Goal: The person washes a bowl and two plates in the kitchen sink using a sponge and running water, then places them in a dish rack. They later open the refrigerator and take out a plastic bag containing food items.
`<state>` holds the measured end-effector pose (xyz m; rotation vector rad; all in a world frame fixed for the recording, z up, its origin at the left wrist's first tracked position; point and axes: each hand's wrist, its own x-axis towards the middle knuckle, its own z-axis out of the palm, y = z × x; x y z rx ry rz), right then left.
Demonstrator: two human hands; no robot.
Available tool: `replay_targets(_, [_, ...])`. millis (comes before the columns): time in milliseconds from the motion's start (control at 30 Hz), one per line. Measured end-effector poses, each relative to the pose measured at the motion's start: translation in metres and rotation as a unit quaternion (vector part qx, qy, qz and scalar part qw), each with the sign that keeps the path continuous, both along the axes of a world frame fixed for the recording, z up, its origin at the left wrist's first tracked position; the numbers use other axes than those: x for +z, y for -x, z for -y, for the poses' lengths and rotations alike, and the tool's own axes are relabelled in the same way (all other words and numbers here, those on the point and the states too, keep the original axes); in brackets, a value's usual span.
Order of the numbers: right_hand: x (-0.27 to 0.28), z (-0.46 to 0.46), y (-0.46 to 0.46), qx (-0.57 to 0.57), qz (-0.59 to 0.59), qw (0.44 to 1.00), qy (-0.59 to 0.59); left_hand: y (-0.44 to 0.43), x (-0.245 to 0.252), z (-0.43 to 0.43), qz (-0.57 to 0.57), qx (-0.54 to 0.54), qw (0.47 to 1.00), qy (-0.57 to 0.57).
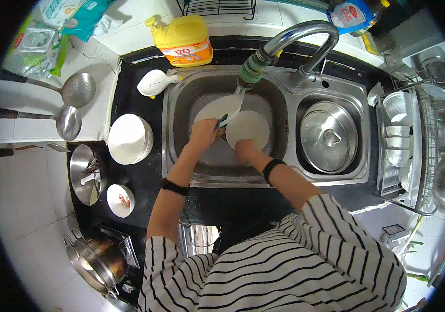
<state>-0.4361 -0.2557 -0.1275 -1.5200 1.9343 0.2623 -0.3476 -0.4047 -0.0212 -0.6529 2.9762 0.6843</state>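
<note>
In the larger sink basin (228, 162), my left hand (203, 134) grips the near edge of a white plate (214, 107), which lies tilted. Something small and dark (221, 121) shows beside its fingers, too unclear to name. Water runs onto the plate's right side from the green-sleeved end (250, 74) of a chrome faucet (300, 29). A round white dish (250, 126), likely a bowl, is held at its near side by my right hand (246, 150). The fingertips of that hand are hidden.
Left of the sink are stacked white plates (129, 139), a small bowl with scraps (121, 201) and a steel bowl of utensils (78, 175). A yellow detergent jug (185, 39) stands behind. A lidded steel pot (328, 136) fills the smaller basin; a dish rack (398, 195) is far right.
</note>
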Motion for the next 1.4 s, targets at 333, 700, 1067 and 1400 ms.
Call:
replay_targets(333, [-0.057,-0.002,-0.01,0.158,-0.18,0.971,0.005,-0.012,-0.063,0.005,0.043,0.019,0.998,0.04])
replay_targets(700, [-0.033,-0.008,0.004,0.144,-0.198,0.961,-0.126,-0.027,-0.134,-0.003,0.148,-0.033,0.967,0.204])
replay_targets(1067, [-0.05,-0.008,0.0,0.199,-0.305,0.923,-0.122,-0.03,-0.132,0.007,0.174,-0.004,0.981,0.091])
replay_targets(1400, [0.065,-0.038,0.077,-0.319,0.203,0.859,0.345,-0.002,-0.059,0.005,-0.057,0.207,0.938,-0.271])
